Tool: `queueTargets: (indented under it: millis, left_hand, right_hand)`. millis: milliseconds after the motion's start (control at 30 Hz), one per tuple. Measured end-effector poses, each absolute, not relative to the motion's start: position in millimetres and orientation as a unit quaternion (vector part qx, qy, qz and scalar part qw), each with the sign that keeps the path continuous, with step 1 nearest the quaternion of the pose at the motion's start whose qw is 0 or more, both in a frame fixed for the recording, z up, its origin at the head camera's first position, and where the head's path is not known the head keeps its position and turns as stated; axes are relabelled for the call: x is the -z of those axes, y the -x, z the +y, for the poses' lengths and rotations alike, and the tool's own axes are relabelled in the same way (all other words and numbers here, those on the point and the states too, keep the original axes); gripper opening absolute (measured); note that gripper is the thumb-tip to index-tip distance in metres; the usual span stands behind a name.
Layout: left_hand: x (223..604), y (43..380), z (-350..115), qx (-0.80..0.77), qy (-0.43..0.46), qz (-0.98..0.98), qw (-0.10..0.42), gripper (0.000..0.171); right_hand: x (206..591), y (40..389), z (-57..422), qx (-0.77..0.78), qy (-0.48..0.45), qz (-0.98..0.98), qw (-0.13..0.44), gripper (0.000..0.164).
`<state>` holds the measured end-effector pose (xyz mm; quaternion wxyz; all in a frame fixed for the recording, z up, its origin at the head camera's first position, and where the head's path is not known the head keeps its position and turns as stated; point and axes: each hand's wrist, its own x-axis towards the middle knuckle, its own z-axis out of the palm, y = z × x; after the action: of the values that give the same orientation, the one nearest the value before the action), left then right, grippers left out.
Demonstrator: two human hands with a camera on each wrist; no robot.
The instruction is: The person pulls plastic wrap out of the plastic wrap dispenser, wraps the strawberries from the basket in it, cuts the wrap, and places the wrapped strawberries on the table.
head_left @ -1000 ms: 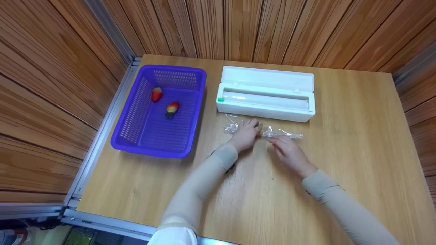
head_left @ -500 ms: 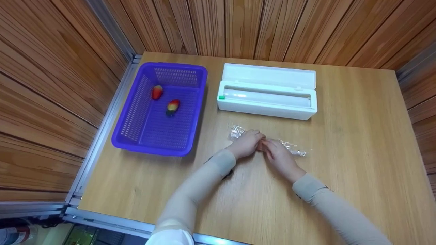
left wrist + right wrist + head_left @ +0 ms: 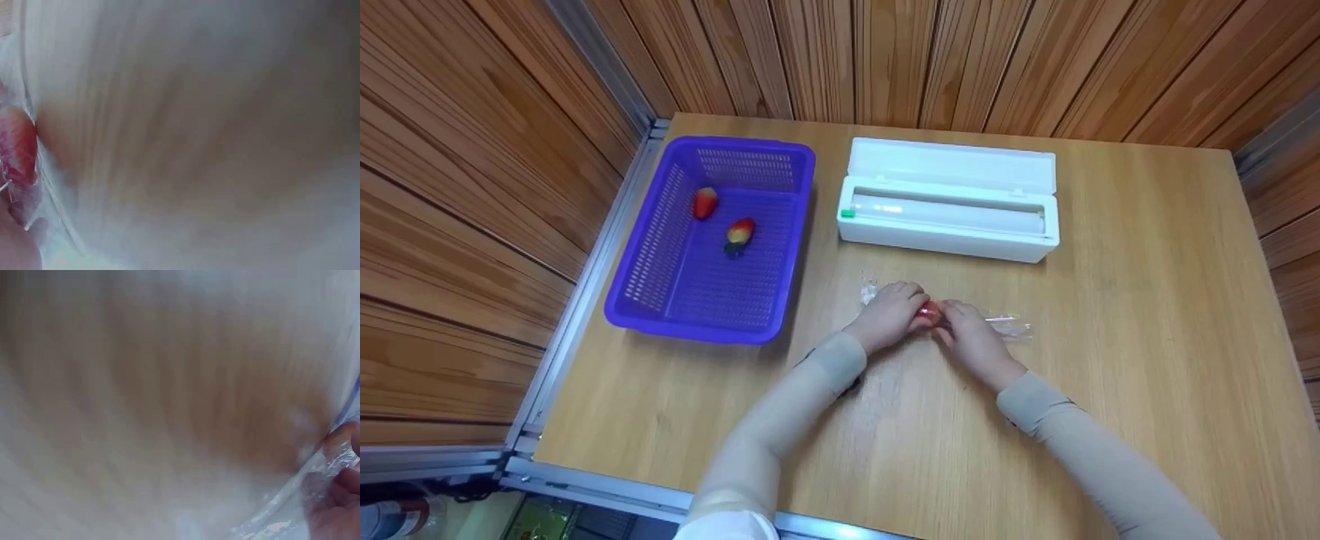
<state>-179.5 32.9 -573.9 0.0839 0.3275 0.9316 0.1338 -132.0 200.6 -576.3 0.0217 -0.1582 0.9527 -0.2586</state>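
A red strawberry (image 3: 930,313) shows between my two hands over the table, wrapped in crumpled clear plastic wrap (image 3: 1009,328). On its left side my left hand (image 3: 886,318) grips it with curled fingers. From the right, the fingers and thumb of my right hand (image 3: 976,342) pinch the wrapped end. Loose wrap sticks out past both hands. In the left wrist view the strawberry (image 3: 17,146) lies under film at the left edge. Fingers (image 3: 337,512) seen through the film (image 3: 275,520) are at the right edge of the right wrist view.
Behind my hands stands a white wrap dispenser (image 3: 949,247), lid up, with a roll (image 3: 949,214) inside. A purple basket (image 3: 697,330) at the left holds two strawberries (image 3: 739,232). Wooden panels (image 3: 892,60) border the table's back.
Both hands have drawn back from the dispenser toward the person and come together, bringing the wrap along. The strawberry between them now shows. The basket and dispenser stay put.
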Motion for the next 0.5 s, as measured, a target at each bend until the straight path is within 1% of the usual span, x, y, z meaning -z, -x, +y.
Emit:
queueTargets:
  millis: [100,267,367,500]
  left_hand:
    - [573,179,30,-0.102,-0.327,0.936,0.087,0.048]
    - [572,181,30,-0.082,-0.304,0.946,0.081,0.044]
    - [572,183,31,-0.077,-0.286,0.950,0.095,0.044]
    - [570,185,31,-0.086,-0.262,0.954,0.119,0.043]
  right_hand:
    - [576,137,199,0.262,0.147,0.953,0.029,0.039]
    - [576,145,194,0.261,0.135,0.956,0.001,0.033]
    - [575,149,192,0.277,0.125,0.953,0.000,0.030]
    - [574,156,190,0.307,0.112,0.945,0.018,0.032]
